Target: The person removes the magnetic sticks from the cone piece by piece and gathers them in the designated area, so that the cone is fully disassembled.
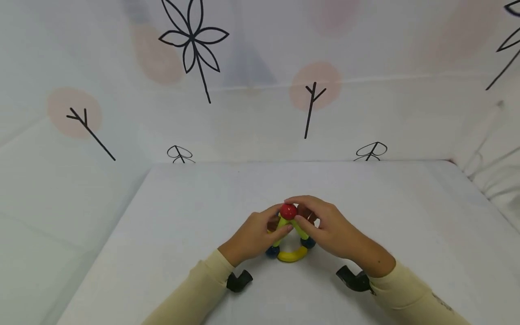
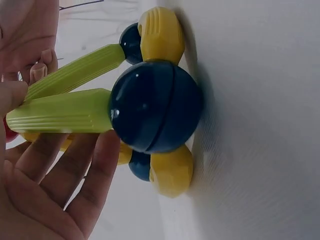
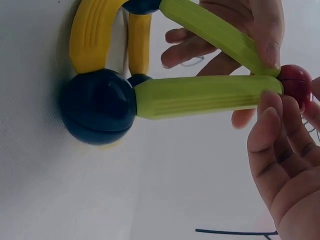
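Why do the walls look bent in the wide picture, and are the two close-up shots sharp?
Head view: the wide lens bows the wall edges; light is soft and even. Left wrist view: the dark blue ball is sharp with small glare, the left hand blurred. Right wrist view: the green rod is crisp, the right hand soft.

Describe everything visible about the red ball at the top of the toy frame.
The red ball is small, glossy and round, plastic by the look of it. It caps the peak of the frame, where the light green rods rising from dark blue balls meet. The left hand and right hand close in on it from both sides, fingertips on the ball and the rod ends. It sits well above the white table.
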`<state>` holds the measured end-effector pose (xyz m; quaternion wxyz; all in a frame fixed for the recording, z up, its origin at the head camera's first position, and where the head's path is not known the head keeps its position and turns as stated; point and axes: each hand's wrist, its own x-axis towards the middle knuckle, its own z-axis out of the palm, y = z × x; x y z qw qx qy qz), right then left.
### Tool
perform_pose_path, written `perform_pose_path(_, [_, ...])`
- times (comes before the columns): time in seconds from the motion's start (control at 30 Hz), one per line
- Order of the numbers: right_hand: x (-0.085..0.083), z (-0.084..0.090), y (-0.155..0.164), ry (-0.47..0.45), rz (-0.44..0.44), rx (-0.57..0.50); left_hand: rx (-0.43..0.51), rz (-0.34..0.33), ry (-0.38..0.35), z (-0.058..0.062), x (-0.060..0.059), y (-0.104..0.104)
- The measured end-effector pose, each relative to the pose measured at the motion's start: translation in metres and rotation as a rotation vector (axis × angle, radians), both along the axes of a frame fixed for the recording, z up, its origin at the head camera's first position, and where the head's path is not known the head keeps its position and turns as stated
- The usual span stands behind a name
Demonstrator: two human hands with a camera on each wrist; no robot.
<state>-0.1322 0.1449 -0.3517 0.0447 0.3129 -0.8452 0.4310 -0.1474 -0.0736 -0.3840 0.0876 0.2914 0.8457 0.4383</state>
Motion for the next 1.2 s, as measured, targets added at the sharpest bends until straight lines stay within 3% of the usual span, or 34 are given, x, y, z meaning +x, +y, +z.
perform_pose_path(0.3, [0.0033, 0.0016, -0.0023, -0.070, 0.020, 0.016, 0.087, 0.006, -0.038, -0.0042, 0.0012, 0.0036])
perform_pose_path(0.73, [0.0035, -0.0008, -0.0094, -0.110, -0.003, 0.037, 0.069, 0.075, 0.004, -0.0056, 0.0031, 0.0067])
perform_pose_path(0.93, [0.0043, -0.0048, -0.0089, -0.134, 0.005, 0.050, 0.074, 0.074, -0.013, -0.0076, 0.0045, 0.0077])
perform_pose_path(1.2, [0.0027, -0.0056, -0.0092, -0.098, 0.011, 0.041, 0.102, 0.076, 0.001, -0.0063, 0.0049, 0.0078])
